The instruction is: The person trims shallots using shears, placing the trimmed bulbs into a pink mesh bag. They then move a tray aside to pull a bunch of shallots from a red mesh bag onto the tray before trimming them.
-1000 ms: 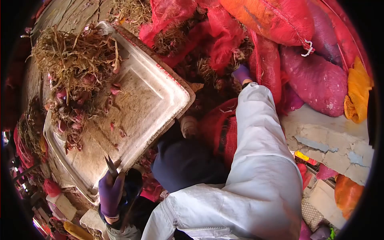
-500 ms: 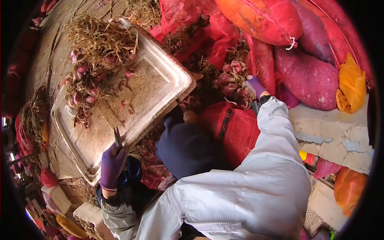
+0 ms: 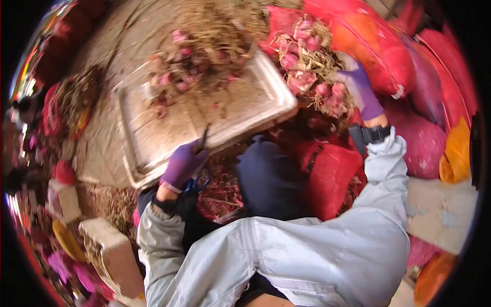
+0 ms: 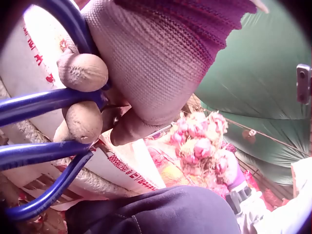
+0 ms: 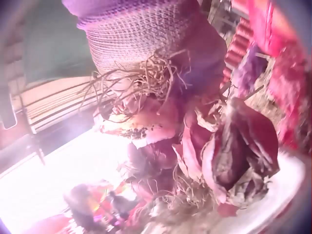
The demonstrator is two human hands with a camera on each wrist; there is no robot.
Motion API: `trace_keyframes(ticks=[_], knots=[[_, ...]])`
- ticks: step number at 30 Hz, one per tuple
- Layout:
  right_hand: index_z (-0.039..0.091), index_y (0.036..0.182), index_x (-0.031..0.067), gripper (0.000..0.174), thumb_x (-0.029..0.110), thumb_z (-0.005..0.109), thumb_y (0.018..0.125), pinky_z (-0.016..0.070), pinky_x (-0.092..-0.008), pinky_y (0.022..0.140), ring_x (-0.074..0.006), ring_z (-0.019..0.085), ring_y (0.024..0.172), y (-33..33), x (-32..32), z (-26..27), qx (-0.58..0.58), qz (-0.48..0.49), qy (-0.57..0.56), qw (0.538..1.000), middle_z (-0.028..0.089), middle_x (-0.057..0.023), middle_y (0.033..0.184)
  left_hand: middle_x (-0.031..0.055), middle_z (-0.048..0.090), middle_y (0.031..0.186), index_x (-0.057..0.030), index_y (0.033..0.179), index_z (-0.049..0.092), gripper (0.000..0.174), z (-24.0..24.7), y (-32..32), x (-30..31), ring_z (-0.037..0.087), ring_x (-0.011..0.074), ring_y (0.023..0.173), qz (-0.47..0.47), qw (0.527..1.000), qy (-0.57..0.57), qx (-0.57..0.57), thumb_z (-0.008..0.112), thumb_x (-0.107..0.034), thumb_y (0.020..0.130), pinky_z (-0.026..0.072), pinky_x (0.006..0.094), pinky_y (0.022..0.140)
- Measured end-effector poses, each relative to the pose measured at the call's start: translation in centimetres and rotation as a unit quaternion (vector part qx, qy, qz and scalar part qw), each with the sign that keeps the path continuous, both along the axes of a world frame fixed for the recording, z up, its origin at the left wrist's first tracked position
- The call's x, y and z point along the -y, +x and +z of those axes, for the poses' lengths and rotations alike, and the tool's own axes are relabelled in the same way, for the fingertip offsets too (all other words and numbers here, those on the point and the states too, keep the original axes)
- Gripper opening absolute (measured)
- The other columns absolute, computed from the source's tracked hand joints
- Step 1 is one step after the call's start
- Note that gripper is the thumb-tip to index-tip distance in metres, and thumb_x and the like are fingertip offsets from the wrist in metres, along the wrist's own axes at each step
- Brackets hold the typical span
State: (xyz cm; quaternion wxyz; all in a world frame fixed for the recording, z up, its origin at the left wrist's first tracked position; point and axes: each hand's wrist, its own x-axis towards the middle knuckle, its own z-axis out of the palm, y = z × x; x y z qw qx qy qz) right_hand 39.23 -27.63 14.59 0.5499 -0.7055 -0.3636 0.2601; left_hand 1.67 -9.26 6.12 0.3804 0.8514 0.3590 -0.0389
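In a purple-and-grey glove, my right hand (image 3: 360, 89) grips a bunch of pinkish-red bulbs (image 3: 302, 77) by its dry stalks, raised beyond the tray's right corner. Close up in the right wrist view, bulbs (image 5: 239, 151) with fine roots hang below the gloved hand (image 5: 151, 44). My left hand (image 3: 184, 163), gloved too, holds scissors (image 3: 204, 137) over the tray's near edge, blades pointing up and away. Their blue handles (image 4: 44, 105) pass between the curled fingers of the left hand (image 4: 146, 63). Another heap of bulbs with dry stalks (image 3: 204, 51) lies on the white tray (image 3: 179, 135).
Filled red net sacks (image 3: 378, 46) stand at the back right, with an orange one (image 3: 455, 153) beside them. A red net bag (image 3: 330, 179) lies near my knees. Loose skins (image 3: 220, 194) cover the ground before me. A white foam block (image 3: 115, 256) is at the left.
My right hand has taken hold of the bulb bunch from the pile by the sacks and lifted it toward the tray. The left hand still holds the scissors. The head view has shifted.
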Motion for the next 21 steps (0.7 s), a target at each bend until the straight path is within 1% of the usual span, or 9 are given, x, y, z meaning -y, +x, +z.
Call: trace_keyframes(ticks=[3, 5, 6, 7, 10, 11, 14, 16, 21], knots=[[0.046, 0.122, -0.0038, 0.050, 0.003, 0.059, 0.074, 0.0404, -0.0266, 0.093, -0.0177, 0.053, 0.105, -5.1, -6.1, 0.2, -0.056, 0.121, 0.046, 0.990, 0.057, -0.0095, 0.111, 0.0216, 0.061, 0.080, -0.0038, 0.088, 0.061, 0.029, -1.2, -0.8, -0.3, 0.058, 0.0388, 0.078, -0.015, 0.998, 0.037, 0.047, 0.053, -0.030, 0.079, 0.0445, 0.0455, 0.069], [0.041, 0.126, -0.0067, 0.060, -0.002, 0.064, 0.071, 0.0490, -0.0252, 0.069, -0.0119, 0.060, 0.078, -9.4, -10.3, 1.1, -0.044, 0.140, -0.001, 0.989, 0.060, -0.0117, 0.098, 0.0212, 0.061, 0.078, -0.0043, 0.086, 0.061, 0.029, 0.0, -0.5, 0.1, 0.059, 0.0384, 0.077, -0.002, 1.000, 0.024, 0.016, 0.052, -0.031, 0.078, 0.0446, 0.0459, 0.070], [0.038, 0.128, -0.0073, 0.062, 0.001, 0.066, 0.072, 0.0471, -0.0247, 0.052, -0.0111, 0.059, 0.059, -11.4, -12.4, 1.5, -0.176, 0.207, -0.014, 0.962, 0.062, -0.0108, 0.084, 0.0206, 0.061, 0.076, -0.0047, 0.084, 0.061, 0.029, -0.8, -0.6, 0.0, 0.059, 0.0385, 0.076, -0.008, 0.999, 0.047, 0.015, 0.052, -0.032, 0.078, 0.0448, 0.0456, 0.070], [0.033, 0.130, -0.0063, 0.061, 0.003, 0.058, 0.076, 0.0418, -0.0245, 0.039, -0.0125, 0.053, 0.043, -14.6, -14.1, 2.7, -0.154, 0.205, -0.008, 0.966, 0.061, -0.0093, 0.070, 0.0206, 0.061, 0.076, -0.0047, 0.084, 0.061, 0.029, -1.2, -0.7, 0.0, 0.059, 0.0385, 0.076, -0.004, 0.999, 0.050, 0.015, 0.052, -0.032, 0.078, 0.0448, 0.0456, 0.070], [0.025, 0.135, -0.0084, 0.069, 0.004, 0.062, 0.078, 0.0394, -0.0247, 0.037, -0.0137, 0.051, 0.041, -19.9, -19.1, 3.5, -0.193, 0.237, -0.008, 0.952, 0.058, -0.0084, 0.058, 0.0203, 0.060, 0.075, -0.0042, 0.085, 0.059, 0.032, -1.4, -0.7, -0.1, 0.059, 0.0387, 0.075, -0.014, 0.999, 0.033, 0.017, 0.052, -0.035, 0.078, 0.0449, 0.0457, 0.069], [0.032, 0.132, -0.0065, 0.064, 0.014, 0.064, 0.081, 0.0460, -0.0259, 0.050, -0.0140, 0.057, 0.055, -20.4, -21.1, 1.8, -0.078, 0.261, -0.009, 0.962, 0.061, -0.0076, 0.066, 0.0203, 0.060, 0.075, -0.0042, 0.085, 0.059, 0.032, -1.5, -0.8, 0.0, 0.059, 0.0387, 0.075, -0.018, 0.999, 0.033, 0.017, 0.052, -0.035, 0.078, 0.0449, 0.0457, 0.069], [0.043, 0.126, 0.0021, 0.057, 0.032, 0.064, 0.082, 0.0436, -0.0272, 0.082, -0.0129, 0.054, 0.096, -19.9, -22.0, 0.6, 0.006, 0.276, 0.002, 0.961, 0.059, -0.0063, 0.106, 0.0218, 0.060, 0.077, -0.0053, 0.089, 0.059, 0.029, -1.4, -0.8, 0.1, 0.058, 0.0401, 0.076, -0.024, 0.996, 0.069, 0.049, 0.054, -0.033, 0.081, 0.0443, 0.0448, 0.067], [0.042, 0.128, 0.0035, 0.059, 0.033, 0.064, 0.082, 0.0442, -0.0269, 0.082, -0.0134, 0.055, 0.098, -16.9, -19.7, -0.1, -0.042, 0.275, 0.012, 0.960, 0.057, -0.0073, 0.110, 0.0215, 0.060, 0.077, -0.0047, 0.089, 0.058, 0.029, -1.0, -0.6, 0.2, 0.058, 0.0398, 0.077, -0.038, 0.995, 0.092, 0.014, 0.055, -0.032, 0.081, 0.0440, 0.0462, 0.066], [0.047, 0.123, 0.0048, 0.043, 0.027, 0.055, 0.087, 0.0448, -0.0304, 0.085, -0.0197, 0.060, 0.096, -3.9, -9.8, -6.7, -0.095, 0.034, 0.014, 0.995, 0.061, -0.0113, 0.108, 0.0210, 0.060, 0.077, -0.0030, 0.087, 0.053, 0.028, -1.2, -0.8, 0.2, 0.058, 0.0394, 0.076, -0.057, 0.993, 0.105, 0.003, 0.051, -0.030, 0.080, 0.0441, 0.0483, 0.068]])
